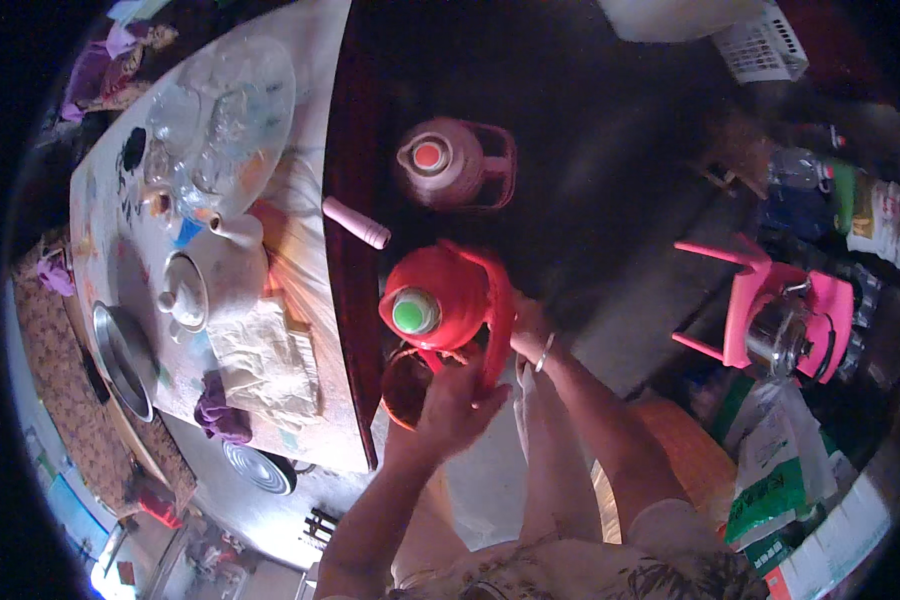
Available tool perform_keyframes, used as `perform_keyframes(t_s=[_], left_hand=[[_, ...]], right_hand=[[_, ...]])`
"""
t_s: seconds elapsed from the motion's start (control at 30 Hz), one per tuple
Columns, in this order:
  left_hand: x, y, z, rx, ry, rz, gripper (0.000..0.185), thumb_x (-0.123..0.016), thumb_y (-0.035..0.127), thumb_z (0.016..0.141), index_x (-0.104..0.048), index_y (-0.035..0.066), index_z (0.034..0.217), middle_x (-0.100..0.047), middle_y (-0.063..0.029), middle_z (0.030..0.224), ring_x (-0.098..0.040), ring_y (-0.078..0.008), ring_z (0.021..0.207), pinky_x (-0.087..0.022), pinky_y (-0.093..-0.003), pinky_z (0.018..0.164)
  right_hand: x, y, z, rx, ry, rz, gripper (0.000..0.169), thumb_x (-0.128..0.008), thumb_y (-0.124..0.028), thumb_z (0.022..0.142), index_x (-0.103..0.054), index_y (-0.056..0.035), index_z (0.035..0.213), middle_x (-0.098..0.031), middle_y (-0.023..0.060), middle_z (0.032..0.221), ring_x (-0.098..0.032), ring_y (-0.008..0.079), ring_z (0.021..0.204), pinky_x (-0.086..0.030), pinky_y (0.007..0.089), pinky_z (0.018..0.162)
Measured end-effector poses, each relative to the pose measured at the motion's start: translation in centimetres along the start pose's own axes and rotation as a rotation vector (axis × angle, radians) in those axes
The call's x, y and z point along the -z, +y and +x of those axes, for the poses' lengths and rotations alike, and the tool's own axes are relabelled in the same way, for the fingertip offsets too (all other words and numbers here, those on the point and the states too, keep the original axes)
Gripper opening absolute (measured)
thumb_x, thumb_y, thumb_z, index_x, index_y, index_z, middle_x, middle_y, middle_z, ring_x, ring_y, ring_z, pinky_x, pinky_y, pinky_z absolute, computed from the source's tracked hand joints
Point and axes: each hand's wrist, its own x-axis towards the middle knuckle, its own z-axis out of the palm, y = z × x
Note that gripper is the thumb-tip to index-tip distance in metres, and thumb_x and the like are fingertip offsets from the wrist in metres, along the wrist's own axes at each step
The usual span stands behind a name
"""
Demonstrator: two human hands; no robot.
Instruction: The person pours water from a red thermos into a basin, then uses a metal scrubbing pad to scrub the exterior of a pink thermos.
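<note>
Before me is a red thermos flask (pixel 446 292) with a green stopper (pixel 414 311) and a large red side handle. My left hand (pixel 454 401) is closed around the lower part of that handle. Behind the handle, my right hand (pixel 529 326) is against the flask's side, with a bangle at the wrist; its fingers are mostly hidden. Under the flask is the orange rim of a round dark container (pixel 401 390). Farther off stands a pink thermos flask (pixel 457 176) with a red stopper.
On the covered table (pixel 184 405) at left are a white teapot (pixel 221 270), a clear tray of glasses (pixel 281 112), a folded cloth (pixel 262 367) and a metal basin (pixel 124 360). A pink cylinder (pixel 356 223) juts past its edge. At right, a pink stool (pixel 739 307) bears a kettle (pixel 776 337).
</note>
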Motion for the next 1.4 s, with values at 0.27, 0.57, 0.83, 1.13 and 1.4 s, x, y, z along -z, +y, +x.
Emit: perform_keyframes(t_s=[0.27, 0.57, 0.83, 1.13, 1.4], left_hand=[[4.1, -2.6, 4.7, -0.108, 0.254, 0.405, 0.02, -0.067, 0.014, 0.077, -0.061, 0.004, 0.093, -0.062, -0.0157, 0.069, -0.06, -0.0353, 0.066, -0.045, -0.045, 0.066], [4.8, -8.0, 5.6, -0.15, 0.351, 0.546, 0.025, -0.067, 0.019, 0.079, -0.061, 0.004, 0.099, -0.061, -0.0141, 0.07, -0.057, -0.0364, 0.07, -0.042, -0.0449, 0.072], [2.6, -8.5, 5.4, -0.019, 0.226, 0.442, 0.027, -0.065, 0.02, 0.081, -0.059, 0.003, 0.101, -0.061, -0.0173, 0.078, -0.059, -0.0332, 0.084, -0.043, -0.0448, 0.076], [-2.5, -8.9, 4.7, -0.062, 0.349, 0.698, 0.051, -0.064, 0.026, 0.082, -0.049, 0.003, 0.125, -0.063, -0.0145, 0.099, -0.059, -0.0338, 0.098, -0.035, -0.052, 0.097], [-1.4, -11.2, -4.9, -0.065, 0.256, 0.3, 0.048, -0.066, 0.013, 0.08, -0.051, 0.009, 0.126, -0.063, -0.0106, 0.113, -0.057, -0.0292, 0.108, -0.032, -0.0505, 0.104]], right_hand=[[-5.4, 3.7, 4.3, -0.15, -0.046, 0.18, 0.036, -0.074, -0.022, 0.074, -0.063, -0.0099, 0.106, -0.06, 0.0092, 0.115, -0.06, 0.0263, 0.106, -0.049, 0.0344, 0.09], [-9.6, 6.7, 7.4, -0.077, 0.002, 0.352, 0.035, -0.074, -0.021, 0.074, -0.063, -0.0109, 0.106, -0.058, 0.0103, 0.12, -0.054, 0.0295, 0.114, -0.046, 0.0365, 0.095], [-8.4, 7.5, 6.6, -0.145, -0.16, 0.317, 0.06, -0.079, -0.017, 0.068, -0.051, -0.0106, 0.121, -0.059, 0.0109, 0.117, -0.056, 0.0291, 0.111, -0.046, 0.0377, 0.092], [3.5, 4.1, 16.3, 0.098, 0.339, -0.15, 0.059, -0.066, -0.003, 0.068, -0.046, -0.0068, 0.123, -0.057, 0.015, 0.116, -0.058, 0.0301, 0.104, -0.045, 0.0376, 0.092], [6.8, 2.8, 26.8, -0.221, -0.285, -0.47, 0.036, -0.075, -0.022, 0.069, -0.067, -0.0033, 0.099, -0.068, 0.0123, 0.091, -0.064, 0.0224, 0.087, -0.05, 0.0327, 0.081]])
